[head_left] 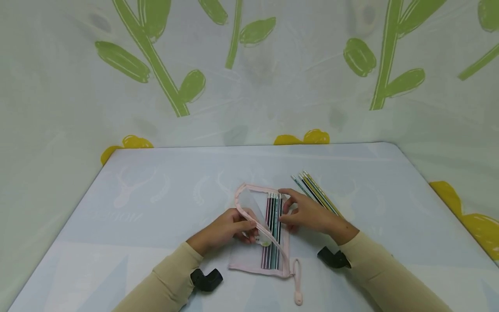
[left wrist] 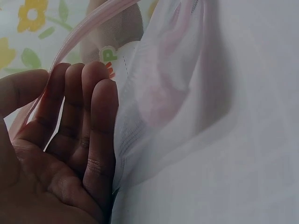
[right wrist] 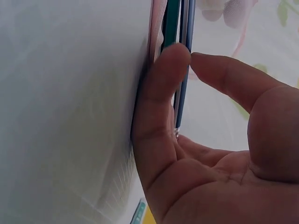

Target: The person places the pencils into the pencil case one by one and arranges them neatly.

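One leaf-printed wall covering (head_left: 296,86) spanned the upper frame above a pale tabletop (head_left: 171,186) filling the lower half. At lower center lay a sheer, pink-edged pouch (head_left: 245,258), its mouth drawn apart. Left of center, a person's left hand (head_left: 224,231) had its grip closed, thumb and index finger pinching the pouch's pink edge. The right hand (head_left: 309,216) curved in at the pouch's right side, its thumb and a fingertip close together against the contents; whether that grip was pinching anything could not be told.

Work appeared to be partway along: a flat row of dark and teal pencils (head_left: 273,207) lay lengthwise within the pouch, ends near its top edge, while a loose bunch of pencils (head_left: 316,189) rested outside, right of center, apparently the part left over. The pink edge slanted across the row and, with fingers on either side, seemed the main thing in the way. The right hand and forearm partly hid the loose bunch's lower end. Black fittings (head_left: 333,258) sat at both cuffs, and a slim pink strap (head_left: 297,279) trailed from the pouch's lower right corner.
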`<state>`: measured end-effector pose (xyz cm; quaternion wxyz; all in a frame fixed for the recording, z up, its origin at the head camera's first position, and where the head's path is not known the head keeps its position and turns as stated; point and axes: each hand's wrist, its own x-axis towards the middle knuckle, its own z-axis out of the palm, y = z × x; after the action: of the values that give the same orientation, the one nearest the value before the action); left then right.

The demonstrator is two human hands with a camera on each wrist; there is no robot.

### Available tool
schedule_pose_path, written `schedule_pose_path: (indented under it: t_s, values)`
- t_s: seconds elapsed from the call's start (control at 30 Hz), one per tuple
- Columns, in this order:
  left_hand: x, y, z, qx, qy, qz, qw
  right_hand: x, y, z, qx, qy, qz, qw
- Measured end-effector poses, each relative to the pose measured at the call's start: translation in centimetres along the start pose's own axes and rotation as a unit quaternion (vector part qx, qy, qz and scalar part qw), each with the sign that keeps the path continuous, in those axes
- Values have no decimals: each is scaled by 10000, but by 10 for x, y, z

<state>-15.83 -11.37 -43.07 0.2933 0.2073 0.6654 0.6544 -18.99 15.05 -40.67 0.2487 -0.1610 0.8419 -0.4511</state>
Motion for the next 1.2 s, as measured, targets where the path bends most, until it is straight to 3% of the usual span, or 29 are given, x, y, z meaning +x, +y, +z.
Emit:
schedule_pose_path:
  t_s: [0.33, 0.77, 1.0, 1.2]
  values:
    - [0, 0, 0, -3, -10, -23, 10000, 3, -2, 4, -445, 160, 89, 9988]
    - [-1, 0, 1, 0, 53, -119, 9999, 0, -2, 5, -283, 144, 5, 9995]
    - [2, 2, 3, 57, 207, -170, 9996, -5, -6, -1, -855, 803, -224, 9929]
    - [3, 2, 4, 7, 341, -297, 9990, -7, -6, -9, -1585, 1523, -562, 9739]
